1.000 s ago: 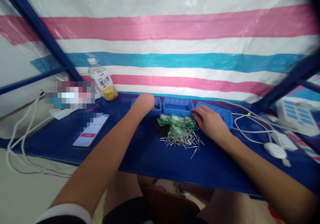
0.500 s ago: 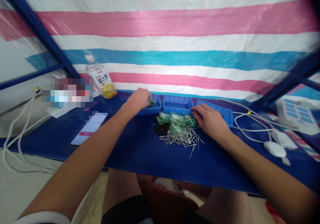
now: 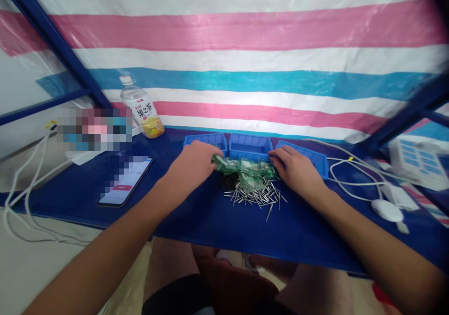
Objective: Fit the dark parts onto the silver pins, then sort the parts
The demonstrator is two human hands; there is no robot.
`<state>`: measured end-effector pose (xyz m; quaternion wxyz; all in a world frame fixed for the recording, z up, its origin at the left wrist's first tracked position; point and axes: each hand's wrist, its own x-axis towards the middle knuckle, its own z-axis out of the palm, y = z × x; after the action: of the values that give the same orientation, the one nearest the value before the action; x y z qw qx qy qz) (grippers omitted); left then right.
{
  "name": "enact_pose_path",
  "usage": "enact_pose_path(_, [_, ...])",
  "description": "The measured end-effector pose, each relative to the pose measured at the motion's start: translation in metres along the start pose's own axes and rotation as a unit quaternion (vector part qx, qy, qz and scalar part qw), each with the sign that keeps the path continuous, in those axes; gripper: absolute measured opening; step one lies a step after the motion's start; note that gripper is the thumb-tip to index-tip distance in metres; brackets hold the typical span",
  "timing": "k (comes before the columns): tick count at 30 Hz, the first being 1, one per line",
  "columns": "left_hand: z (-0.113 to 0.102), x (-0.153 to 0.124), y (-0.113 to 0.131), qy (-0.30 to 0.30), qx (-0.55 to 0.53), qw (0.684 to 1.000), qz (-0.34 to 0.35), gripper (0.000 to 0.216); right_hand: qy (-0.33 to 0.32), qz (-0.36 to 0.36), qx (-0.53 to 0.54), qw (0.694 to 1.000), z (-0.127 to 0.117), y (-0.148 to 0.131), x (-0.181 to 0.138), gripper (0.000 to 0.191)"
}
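The left hand (image 3: 197,164) had its fingers closed on a green packet (image 3: 220,164), which jutted from the fingertips against the left end of the green heap (image 3: 251,170). The right hand (image 3: 296,167) lay by the heap's right end, near the middle blue bin (image 3: 250,145); whether it gripped anything could not be told.

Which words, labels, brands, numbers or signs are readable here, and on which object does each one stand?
"果之茶": on the bottle's label.
Smaller print on that label: too small to read.
Phone screen: marks too blurred or masked to read.
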<state>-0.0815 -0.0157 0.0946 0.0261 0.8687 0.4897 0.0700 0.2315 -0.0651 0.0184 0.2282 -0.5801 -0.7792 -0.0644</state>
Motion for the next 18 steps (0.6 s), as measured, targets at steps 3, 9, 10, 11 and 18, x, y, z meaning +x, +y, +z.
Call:
enact_pose_path(3, [0.02, -0.008, 0.003, -0.018, 0.036, 0.999, 0.004, 0.035, 0.0, 0.0, 0.001, 1.0, 0.0, 0.001, 0.0, 0.032])
enact_pose_path(9, [0.022, -0.017, 0.007, -0.051, 0.049, 0.997, -0.039, 0.058, -0.004, 0.007, -0.006, 1.0, 0.0, 0.0, 0.0, 0.033])
enact_pose_path(10, [0.02, -0.019, 0.008, -0.054, 0.05, 0.997, -0.038, 0.063, -0.005, 0.007, -0.006, 1.0, -0.001, -0.001, -0.001, 0.033])
enact_pose_path(11, [0.019, -0.021, 0.01, -0.053, 0.051, 0.997, -0.037, 0.067, -0.005, 0.008, -0.006, 1.0, -0.001, -0.001, -0.001, 0.033])
enact_pose_path(18, [0.009, -0.025, 0.016, -0.019, 0.03, 0.999, -0.029, 0.064, -0.005, 0.012, -0.004, 1.0, 0.0, -0.001, 0.0, 0.033])
